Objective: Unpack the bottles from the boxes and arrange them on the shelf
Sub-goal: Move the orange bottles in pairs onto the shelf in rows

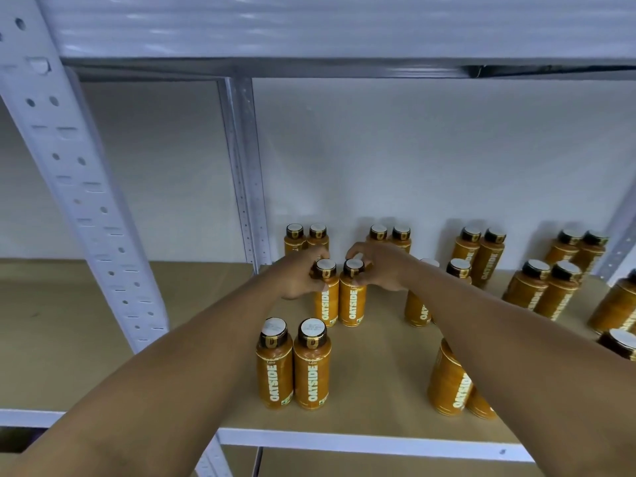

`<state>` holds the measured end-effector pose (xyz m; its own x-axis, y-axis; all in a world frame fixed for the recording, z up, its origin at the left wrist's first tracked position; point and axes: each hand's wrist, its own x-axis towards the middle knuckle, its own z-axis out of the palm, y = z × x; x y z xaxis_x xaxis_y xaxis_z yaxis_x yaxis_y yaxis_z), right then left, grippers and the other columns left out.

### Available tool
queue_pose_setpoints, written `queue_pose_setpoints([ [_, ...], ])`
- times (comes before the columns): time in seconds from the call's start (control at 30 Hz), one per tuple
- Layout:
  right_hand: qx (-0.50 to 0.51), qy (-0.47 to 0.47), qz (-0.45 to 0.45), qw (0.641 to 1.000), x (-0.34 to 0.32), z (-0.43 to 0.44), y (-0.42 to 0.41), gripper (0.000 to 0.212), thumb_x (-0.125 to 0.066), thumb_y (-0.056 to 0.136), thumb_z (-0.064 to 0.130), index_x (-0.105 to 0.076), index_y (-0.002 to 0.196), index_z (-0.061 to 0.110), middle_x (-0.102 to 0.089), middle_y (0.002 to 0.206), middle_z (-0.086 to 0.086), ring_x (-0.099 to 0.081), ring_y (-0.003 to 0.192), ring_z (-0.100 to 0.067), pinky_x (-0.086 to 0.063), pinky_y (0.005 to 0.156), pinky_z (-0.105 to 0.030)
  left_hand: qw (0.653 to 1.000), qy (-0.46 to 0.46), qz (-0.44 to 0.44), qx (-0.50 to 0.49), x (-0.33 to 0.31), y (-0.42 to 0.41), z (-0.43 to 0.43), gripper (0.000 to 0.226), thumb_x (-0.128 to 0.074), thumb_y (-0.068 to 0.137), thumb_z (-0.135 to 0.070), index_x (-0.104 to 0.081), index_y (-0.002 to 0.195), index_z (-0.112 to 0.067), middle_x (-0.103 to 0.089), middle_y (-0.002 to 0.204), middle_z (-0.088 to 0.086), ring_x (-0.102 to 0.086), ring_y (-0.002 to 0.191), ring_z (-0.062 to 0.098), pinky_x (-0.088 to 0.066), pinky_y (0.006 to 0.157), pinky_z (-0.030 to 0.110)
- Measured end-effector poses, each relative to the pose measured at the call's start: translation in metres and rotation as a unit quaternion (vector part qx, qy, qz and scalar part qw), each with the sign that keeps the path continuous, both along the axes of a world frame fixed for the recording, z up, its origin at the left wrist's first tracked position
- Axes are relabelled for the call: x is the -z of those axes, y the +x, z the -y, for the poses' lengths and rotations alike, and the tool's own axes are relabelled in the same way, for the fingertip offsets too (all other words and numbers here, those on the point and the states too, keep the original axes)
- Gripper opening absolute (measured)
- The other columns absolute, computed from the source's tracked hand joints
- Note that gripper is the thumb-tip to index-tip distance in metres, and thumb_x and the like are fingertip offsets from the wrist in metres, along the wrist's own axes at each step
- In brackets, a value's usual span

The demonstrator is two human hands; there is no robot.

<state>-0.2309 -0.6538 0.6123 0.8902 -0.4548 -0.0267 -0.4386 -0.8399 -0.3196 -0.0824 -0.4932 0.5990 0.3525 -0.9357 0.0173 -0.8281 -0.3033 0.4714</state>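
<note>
Orange bottles with dark caps and the word OATSIDE stand in pairs on the brown shelf board (371, 401). My left hand (297, 277) grips the neck of the left bottle (326, 301) of the middle pair. The right bottle (352, 299) beside it is held near its cap by my right hand (378, 266). Both bottles stand upright and touch each other. A front pair (294, 366) stands closer to me. Another pair (306, 235) stands at the back near the wall, partly hidden by my hands.
Several more bottle pairs (540, 287) fill the shelf to the right, some hidden behind my right forearm. A white perforated upright (79, 187) rises at the left. A rear post (247, 187) divides the bays. The upper shelf (327, 32) hangs overhead. The white front rail (361, 442) edges the board.
</note>
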Motion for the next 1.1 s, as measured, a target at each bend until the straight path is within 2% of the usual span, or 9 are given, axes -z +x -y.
queue_pose_setpoints([
  [0.17,-0.013,0.025,0.022,0.999,0.002,-0.013,0.006,0.051,-0.077,0.09,0.031,-0.053,0.135,0.028,-0.062,0.117,0.0,-0.059,0.1,-0.019,-0.043,0.07,-0.025,1.0,-0.006,0.001,-0.018,0.0,0.005,-0.014,0.052,-0.077,0.09,-0.023,-0.048,0.133,-0.027,-0.062,0.127,0.001,-0.061,0.106,0.021,-0.048,0.086,0.036],
  [0.3,-0.016,0.041,0.031,0.999,0.004,-0.023,0.016,0.052,-0.079,0.088,0.033,-0.053,0.133,0.031,-0.069,0.115,-0.003,-0.064,0.098,-0.02,-0.054,0.082,-0.035,0.999,0.0,0.003,-0.05,0.0,0.007,-0.027,0.052,-0.078,0.089,-0.023,-0.047,0.131,-0.029,-0.065,0.124,0.003,-0.063,0.106,0.024,-0.053,0.094,0.046],
  [0.43,-0.025,0.042,0.035,0.998,0.004,-0.033,0.025,0.05,-0.079,0.088,0.034,-0.054,0.132,0.032,-0.069,0.112,-0.003,-0.063,0.098,-0.019,-0.052,0.082,-0.034,0.998,-0.007,0.006,-0.07,0.001,0.009,-0.039,0.05,-0.077,0.089,-0.024,-0.046,0.128,-0.032,-0.065,0.126,0.003,-0.063,0.108,0.026,-0.053,0.096,0.049],
  [0.53,-0.032,0.039,0.038,0.998,0.004,-0.04,0.029,0.05,-0.079,0.088,0.036,-0.055,0.132,0.031,-0.069,0.114,-0.004,-0.062,0.1,-0.02,-0.052,0.084,-0.035,0.997,-0.008,0.005,-0.08,0.002,0.009,-0.044,0.051,-0.075,0.091,-0.025,-0.046,0.133,-0.029,-0.064,0.129,0.005,-0.063,0.111,0.027,-0.053,0.098,0.048],
  [0.73,-0.039,0.048,0.048,0.997,0.003,-0.047,0.031,0.05,-0.078,0.09,0.034,-0.055,0.134,0.028,-0.065,0.113,-0.003,-0.06,0.099,-0.022,-0.044,0.075,-0.03,0.996,-0.021,-0.004,-0.09,0.005,0.012,-0.048,0.05,-0.073,0.094,-0.024,-0.047,0.136,-0.027,-0.063,0.134,0.005,-0.061,0.113,0.026,-0.052,0.097,0.044],
  [1.1,-0.036,0.05,0.056,0.997,0.004,-0.049,0.03,0.049,-0.077,0.091,0.034,-0.055,0.134,0.03,-0.067,0.123,-0.008,-0.063,0.106,-0.026,-0.051,0.086,-0.036,0.994,-0.034,-0.01,-0.104,0.008,0.012,-0.048,0.051,-0.073,0.094,-0.024,-0.047,0.138,-0.028,-0.062,0.137,0.004,-0.061,0.117,0.027,-0.052,0.099,0.045],
])
